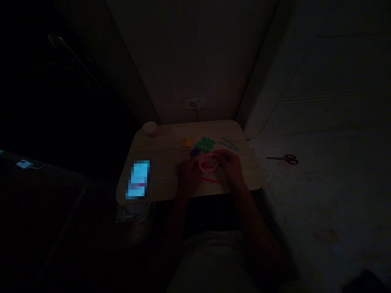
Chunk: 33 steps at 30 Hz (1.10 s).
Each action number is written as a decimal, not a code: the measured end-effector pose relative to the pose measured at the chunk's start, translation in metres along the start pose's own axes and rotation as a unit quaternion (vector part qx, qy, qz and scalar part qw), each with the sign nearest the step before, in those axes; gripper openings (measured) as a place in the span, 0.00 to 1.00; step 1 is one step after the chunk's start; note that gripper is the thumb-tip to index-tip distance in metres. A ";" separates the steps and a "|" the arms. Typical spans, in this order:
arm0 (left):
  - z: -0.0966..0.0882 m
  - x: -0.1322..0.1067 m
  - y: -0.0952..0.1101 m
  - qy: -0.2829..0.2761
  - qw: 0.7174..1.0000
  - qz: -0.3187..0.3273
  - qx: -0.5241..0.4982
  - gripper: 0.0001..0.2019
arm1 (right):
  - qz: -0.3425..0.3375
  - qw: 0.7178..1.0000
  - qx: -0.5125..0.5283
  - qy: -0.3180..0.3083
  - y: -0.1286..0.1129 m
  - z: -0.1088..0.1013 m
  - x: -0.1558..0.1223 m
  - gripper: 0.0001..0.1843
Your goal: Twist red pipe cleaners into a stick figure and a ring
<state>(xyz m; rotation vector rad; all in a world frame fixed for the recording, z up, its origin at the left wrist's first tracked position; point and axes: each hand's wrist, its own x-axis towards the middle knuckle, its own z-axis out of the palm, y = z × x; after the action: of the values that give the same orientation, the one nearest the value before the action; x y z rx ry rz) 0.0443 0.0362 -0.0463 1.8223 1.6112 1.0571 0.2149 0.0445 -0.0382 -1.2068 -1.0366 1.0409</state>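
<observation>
Over the front part of a small wooden table (166, 162), a pink ring (208, 163) is between my two hands. My left hand (187, 175) grips its left side, and my right hand (227, 165) closes its fingers on the upper right side. Beneath the ring lies a red strip (210, 180) on the tabletop. Just beyond my hands are a green flower-like piece (206, 144), a dark purple piece (194, 151) and a small orange-yellow piece (186, 142). The dim light hides the exact finger positions and what these pieces are made of.
A lit phone (138, 179) lies at the table's left. Behind it stands a pale cup (150, 129). Thin teal strips (230, 144) rest at the right back. On the floor to the right are scissors (285, 158). A wall socket (194, 102) holds a plug.
</observation>
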 end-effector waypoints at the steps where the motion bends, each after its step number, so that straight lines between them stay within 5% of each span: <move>1: -0.003 -0.001 0.000 -0.009 0.999 0.004 -0.040 0.05 | -0.002 1.000 -0.006 -0.009 -0.001 0.000 0.003 0.14; 5: -0.008 -0.004 -0.003 -0.055 0.978 -0.011 -0.203 0.11 | -0.004 0.999 -0.033 -0.039 0.000 0.000 0.014 0.13; 11: -0.009 -0.007 -0.002 -0.034 0.952 -0.056 -0.300 0.25 | 0.005 0.994 -0.073 -0.085 0.006 -0.004 0.017 0.11; 20: -0.015 -0.005 0.004 -0.044 0.968 0.013 -0.245 0.14 | 0.039 0.984 -0.121 -0.123 0.014 -0.012 0.025 0.10; 33: -0.014 -0.006 -0.004 -0.072 0.929 -0.120 -0.341 0.20 | 0.084 0.976 -0.098 -0.175 0.015 -0.018 0.031 0.12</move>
<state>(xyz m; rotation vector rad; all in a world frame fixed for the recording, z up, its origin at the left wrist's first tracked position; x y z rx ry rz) 0.0306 0.0298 -0.0427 1.1730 1.1366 1.1485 0.2380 0.0720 -0.0532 -1.3150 -1.3524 1.3421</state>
